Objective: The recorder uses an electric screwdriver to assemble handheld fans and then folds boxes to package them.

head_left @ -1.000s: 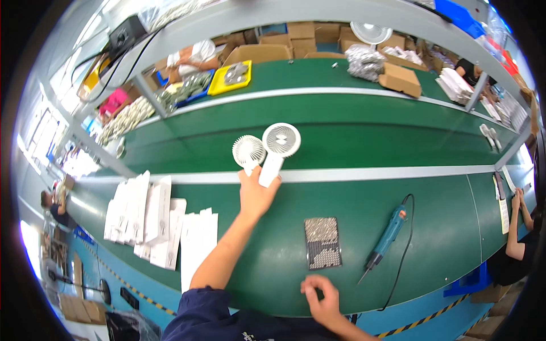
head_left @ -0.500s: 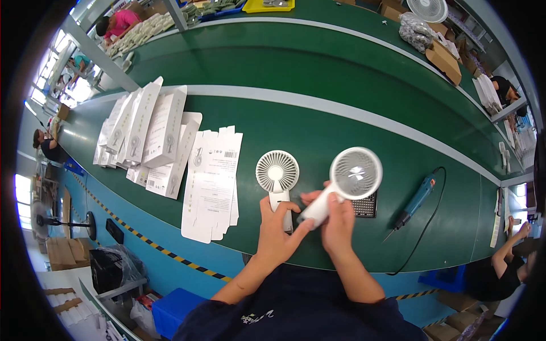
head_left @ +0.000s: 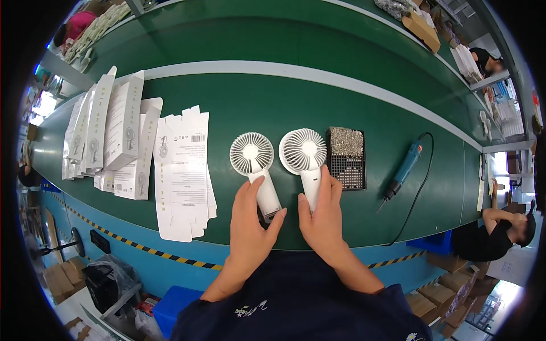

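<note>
Two white handheld fans are side by side over the green workbench. My left hand [head_left: 248,219] is closed round the handle of the left fan [head_left: 252,153], its thumb at the dark lower end. The handle of the right fan [head_left: 309,150] is between the thumb and fingers of my right hand [head_left: 324,219]. Both fans have their ribbed heads pointing away from me. Behind the right fan's head, a white round rim shows at its left side. A black tray [head_left: 365,162] of small metal screws lies just right of that fan.
A blue electric screwdriver [head_left: 406,167] with a black cable lies to the right. Flattened white cartons [head_left: 185,176] are at the left, beside a pile of standing fan boxes [head_left: 122,125]. A grey rail [head_left: 256,67] crosses behind. Another person [head_left: 492,233] sits at the far right.
The right fan has turned from its smooth round side to its ribbed side and come down beside the left one. Both hands shift slightly left in view, and the screw tray is uncovered.
</note>
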Demonstrator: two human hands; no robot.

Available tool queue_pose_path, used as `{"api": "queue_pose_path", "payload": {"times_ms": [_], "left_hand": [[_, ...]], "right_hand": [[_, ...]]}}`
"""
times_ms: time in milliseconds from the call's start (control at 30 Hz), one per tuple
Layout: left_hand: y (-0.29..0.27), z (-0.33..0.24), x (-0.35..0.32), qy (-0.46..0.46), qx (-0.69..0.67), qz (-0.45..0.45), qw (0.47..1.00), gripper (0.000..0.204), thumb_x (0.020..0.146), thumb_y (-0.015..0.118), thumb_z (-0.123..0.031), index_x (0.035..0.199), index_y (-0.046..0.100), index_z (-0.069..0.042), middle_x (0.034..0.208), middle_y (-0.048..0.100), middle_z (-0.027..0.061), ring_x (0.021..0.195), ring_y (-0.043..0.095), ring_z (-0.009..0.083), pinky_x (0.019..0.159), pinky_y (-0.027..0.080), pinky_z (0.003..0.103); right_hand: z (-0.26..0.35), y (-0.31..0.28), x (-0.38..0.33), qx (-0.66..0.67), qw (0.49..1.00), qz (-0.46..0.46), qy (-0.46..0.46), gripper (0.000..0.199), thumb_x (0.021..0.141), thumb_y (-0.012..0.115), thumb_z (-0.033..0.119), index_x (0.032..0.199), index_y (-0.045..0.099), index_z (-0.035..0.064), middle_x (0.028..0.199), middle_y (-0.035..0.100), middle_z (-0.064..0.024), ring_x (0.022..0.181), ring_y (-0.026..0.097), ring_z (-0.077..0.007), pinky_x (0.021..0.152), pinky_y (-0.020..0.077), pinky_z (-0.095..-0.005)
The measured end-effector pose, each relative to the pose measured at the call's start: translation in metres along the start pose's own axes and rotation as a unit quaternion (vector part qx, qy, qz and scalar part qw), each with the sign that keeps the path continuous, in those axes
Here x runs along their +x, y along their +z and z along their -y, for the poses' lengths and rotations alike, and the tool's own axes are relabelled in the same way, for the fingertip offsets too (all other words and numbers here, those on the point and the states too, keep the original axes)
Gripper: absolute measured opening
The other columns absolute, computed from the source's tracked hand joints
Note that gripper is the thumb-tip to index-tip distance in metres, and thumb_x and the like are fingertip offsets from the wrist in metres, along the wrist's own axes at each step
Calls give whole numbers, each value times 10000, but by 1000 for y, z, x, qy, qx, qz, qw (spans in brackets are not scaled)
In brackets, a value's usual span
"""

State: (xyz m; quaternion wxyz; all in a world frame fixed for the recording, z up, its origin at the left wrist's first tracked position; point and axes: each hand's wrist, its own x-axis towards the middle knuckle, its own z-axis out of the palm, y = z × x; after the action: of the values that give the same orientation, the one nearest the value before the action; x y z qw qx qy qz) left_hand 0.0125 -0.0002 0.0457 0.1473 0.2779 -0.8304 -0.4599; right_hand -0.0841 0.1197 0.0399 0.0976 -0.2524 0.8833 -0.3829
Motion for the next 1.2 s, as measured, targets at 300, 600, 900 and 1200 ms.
{"api": "queue_pose_path", "payload": {"times_ms": [300,600,900,1200], "left_hand": [[-17,16,6,191,88,20,977,591,706,786,-175,1240,564,-52,1200,518,148,1133,458,364,944,394,447],[25,-8,29,204,239,140,939,909,661,801,-414,1416,415,-86,1514,240,242,1415,219,403,1059,173,673],[41,-7,19,171,229,74,955,806,605,797,-546,1259,560,-139,1510,222,241,1410,169,430,1093,48,658],[44,-13,14,208,256,97,939,653,626,815,-363,1188,595,-113,1508,282,197,1413,172,430,1115,15,633]], "right_hand": [[-20,-25,-23,-19,997,-61,-49,506,828,648,131,1279,485,-31,1229,513,-195,1145,480,-370,997,385,-434],[-128,-129,25,-262,915,-181,250,732,842,640,503,1334,446,-3,1170,542,-184,923,618,-355,824,488,-432],[-146,-132,48,450,829,-175,284,465,804,600,115,1214,475,-64,888,539,-79,641,543,-135,528,448,-261],[-77,-122,50,574,793,-172,-109,581,937,381,631,1279,355,162,906,439,-18,497,442,-118,428,383,-282]]}}
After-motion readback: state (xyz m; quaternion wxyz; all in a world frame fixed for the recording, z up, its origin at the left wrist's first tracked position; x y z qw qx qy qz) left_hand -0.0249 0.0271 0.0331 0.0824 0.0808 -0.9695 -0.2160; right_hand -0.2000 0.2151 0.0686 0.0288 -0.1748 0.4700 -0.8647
